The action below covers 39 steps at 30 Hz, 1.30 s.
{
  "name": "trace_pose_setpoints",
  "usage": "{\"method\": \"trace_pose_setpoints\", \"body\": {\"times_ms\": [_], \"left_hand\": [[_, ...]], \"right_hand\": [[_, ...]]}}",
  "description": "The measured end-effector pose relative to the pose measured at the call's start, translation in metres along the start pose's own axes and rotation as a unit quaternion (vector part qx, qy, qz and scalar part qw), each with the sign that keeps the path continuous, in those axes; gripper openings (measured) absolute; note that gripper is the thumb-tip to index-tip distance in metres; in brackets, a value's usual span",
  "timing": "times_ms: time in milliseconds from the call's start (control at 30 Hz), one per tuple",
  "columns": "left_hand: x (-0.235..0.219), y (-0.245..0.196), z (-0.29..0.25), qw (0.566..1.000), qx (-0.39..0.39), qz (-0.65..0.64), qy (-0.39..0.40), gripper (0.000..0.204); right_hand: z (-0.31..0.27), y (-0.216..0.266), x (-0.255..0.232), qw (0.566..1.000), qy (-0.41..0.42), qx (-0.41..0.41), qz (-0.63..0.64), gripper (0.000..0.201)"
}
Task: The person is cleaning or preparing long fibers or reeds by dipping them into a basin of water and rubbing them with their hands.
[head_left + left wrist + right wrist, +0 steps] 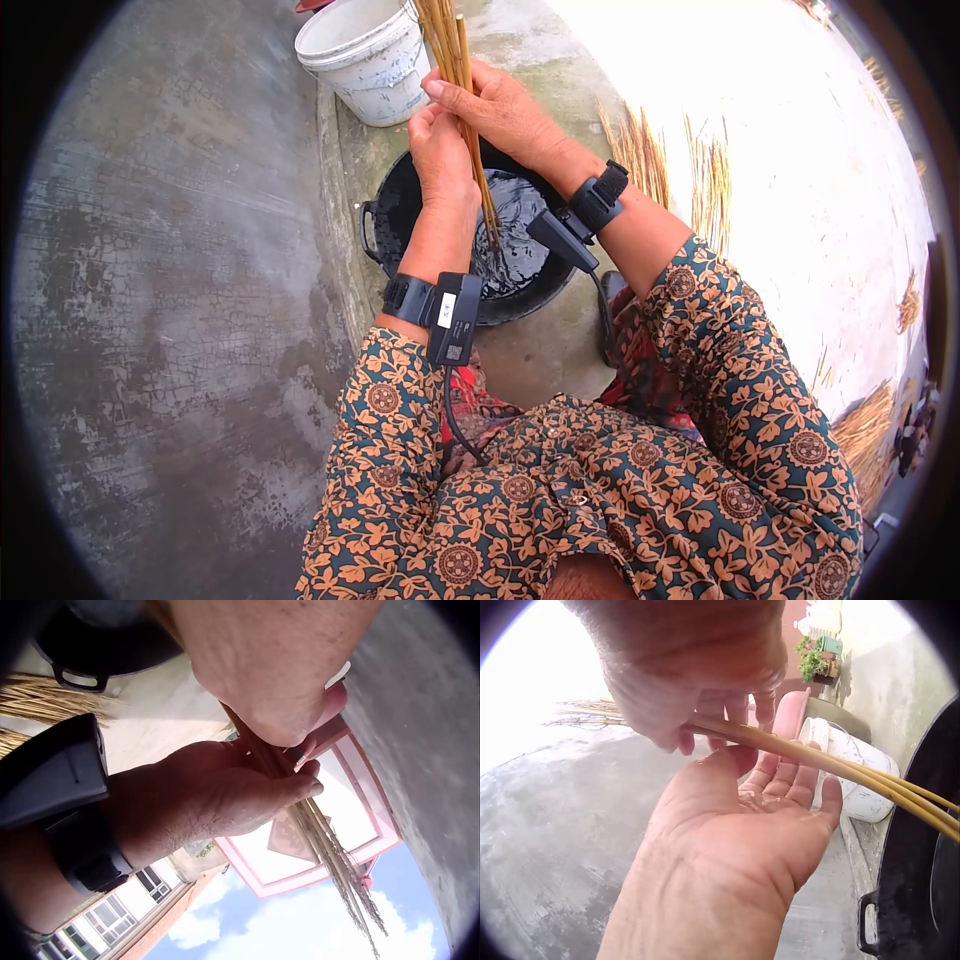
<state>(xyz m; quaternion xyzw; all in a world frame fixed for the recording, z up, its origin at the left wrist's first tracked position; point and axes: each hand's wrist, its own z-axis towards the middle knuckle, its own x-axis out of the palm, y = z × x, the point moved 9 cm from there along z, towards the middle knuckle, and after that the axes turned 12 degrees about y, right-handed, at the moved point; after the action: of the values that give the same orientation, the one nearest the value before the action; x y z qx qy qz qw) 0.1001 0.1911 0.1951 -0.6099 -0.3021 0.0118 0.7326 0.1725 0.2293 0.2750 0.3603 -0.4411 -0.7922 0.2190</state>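
A thin bundle of yellow-brown stalks (466, 75) slants down into the water (520, 235) in a black tub (395, 200). My right hand (505, 112) grips the bundle high up, its thumb laid across the stalks. Just below it, my left hand (443, 165) holds the same stalks, thumb and fingers at them. In the right wrist view the palm of the left hand (735, 847) faces up, its outer fingers loosely bent. Thin, feathery tops of the stalks (330, 851) stick out beyond the right hand (225, 784) in the left wrist view.
A white bucket (372, 85) stands behind the tub on the left. More straw bundles (645, 155) lie on the bright ground to the right, with another pile (865, 430) farther down. Grey concrete floor (190, 280) stretches to the left. Potted plants (815, 661) appear in the right wrist view.
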Motion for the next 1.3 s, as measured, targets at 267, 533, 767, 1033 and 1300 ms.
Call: {"method": "trace_pose_setpoints", "body": {"times_ms": [267,533,767,1033,1300], "left_hand": [[0.025,-0.008,-0.006,0.989,-0.026,0.002,0.143,0.037],[0.029,-0.019,-0.001,0.946,0.091,0.245,0.191,0.039],[0.007,-0.034,-0.004,0.877,0.107,0.467,0.018,0.024],[0.003,-0.045,-0.01,0.917,0.14,0.374,-0.023,0.023],[-0.006,-0.015,0.012,0.942,0.137,0.301,0.058,0.03]], "right_hand": [[0.005,-0.01,-0.015,0.989,-0.067,-0.056,0.123,0.031],[0.008,-0.016,0.002,0.993,0.108,0.05,0.028,0.046],[0.004,-0.014,0.016,0.995,0.077,0.01,0.066,0.039],[0.01,0.028,0.01,0.989,0.045,-0.14,-0.002,0.032],[0.007,-0.003,0.017,0.998,0.069,0.0,0.001,0.034]]}}
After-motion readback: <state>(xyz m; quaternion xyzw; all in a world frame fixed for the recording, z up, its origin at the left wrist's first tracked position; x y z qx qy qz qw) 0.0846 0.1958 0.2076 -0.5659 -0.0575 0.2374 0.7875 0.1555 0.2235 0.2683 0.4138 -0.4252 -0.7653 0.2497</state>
